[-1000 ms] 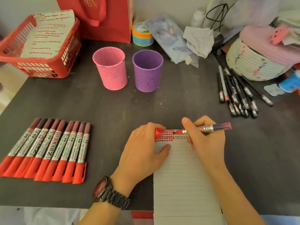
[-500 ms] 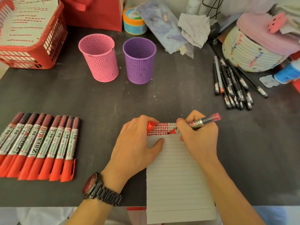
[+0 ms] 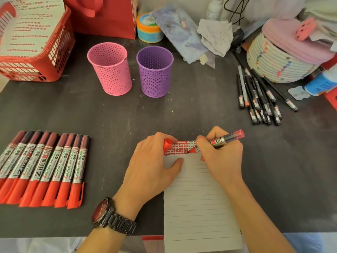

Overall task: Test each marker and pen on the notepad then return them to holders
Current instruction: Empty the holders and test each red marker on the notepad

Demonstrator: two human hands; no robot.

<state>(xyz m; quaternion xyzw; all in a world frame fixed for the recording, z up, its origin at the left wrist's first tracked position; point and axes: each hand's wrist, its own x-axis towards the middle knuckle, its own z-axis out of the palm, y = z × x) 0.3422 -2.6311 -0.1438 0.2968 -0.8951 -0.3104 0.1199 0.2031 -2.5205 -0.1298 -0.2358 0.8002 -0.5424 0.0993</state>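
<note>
Surface: dark desk [image 3: 182, 114], head view only, clutter along the far edge.
Landmark: lined notepad [image 3: 198, 198] at the desk's near edge, centre-right; all places are given from it.
Right hand: right hand [image 3: 222, 157] has its fingers curled round an uncapped red marker [image 3: 224, 139] in a pen grip. The tip touches the notepad's top strip, at the right end of the lowest row of red marks [image 3: 179, 147].
Left hand: left hand [image 3: 151, 165] is on the notepad's upper left corner. The thumb lies flat on the paper, pinning it, and the fingers are curled round the red cap [image 3: 168, 144]. There is a watch [image 3: 109, 216] on that wrist.
Holders: pink holder [image 3: 109, 70] and purple holder [image 3: 155, 72] stand upright, side by side, well beyond the notepad to its left. Nothing sticks out of either.
Queue: capped markers [image 3: 43, 168] lie in a row well left of the notepad. Black pens [image 3: 260, 101] are in a loose pile beyond it to the right.
Other: red basket [image 3: 36, 57] far beyond the notepad, left.
Change: the tip has dropped from the top row of marks to the lowest row and shifted left. The left hand and cap are unmoved on the pad. The framing has shifted slightly and the desk items have stayed put.
Meaning: this marker seems to write, and its test looks nearly done. The likely next step is to recap it and drop it in a holder. Most of the task is left.
</note>
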